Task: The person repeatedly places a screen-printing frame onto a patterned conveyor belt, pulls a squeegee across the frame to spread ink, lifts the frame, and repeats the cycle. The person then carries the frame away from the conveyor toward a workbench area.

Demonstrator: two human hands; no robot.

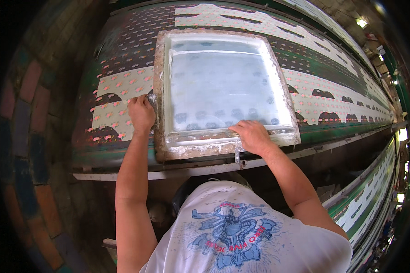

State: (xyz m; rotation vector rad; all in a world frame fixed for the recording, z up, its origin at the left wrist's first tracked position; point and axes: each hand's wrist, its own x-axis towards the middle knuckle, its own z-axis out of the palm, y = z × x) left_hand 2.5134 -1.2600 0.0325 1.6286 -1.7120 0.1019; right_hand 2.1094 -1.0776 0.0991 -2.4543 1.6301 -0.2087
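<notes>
Screen-printing frame [161,113]: one, lying on the long printing surface [89,150], pale mesh [223,86] within a worn, stained rim.
Left cloth pieces [123,82]: cream, pink motifs showing; partly bordered by dark curved gaps.
Right cloth pieces [305,84]: cream, pink motifs likewise, running off along the surface.
Progress: judged part-way — motifs appear on the exposed cloth at both sides; the area beneath the mesh is obscured, so whether it is printed, or what remains there, cannot be told.
Left hand [141,113]: fingers curled in at the frame's left edge; contact likely, hold on it cannot be told.
Right hand [253,137]: closed over the near rim — gripping it, thumb partly hidden.
Metal bracket [237,155]: one, at the near rim, just beside the right hand.
</notes>
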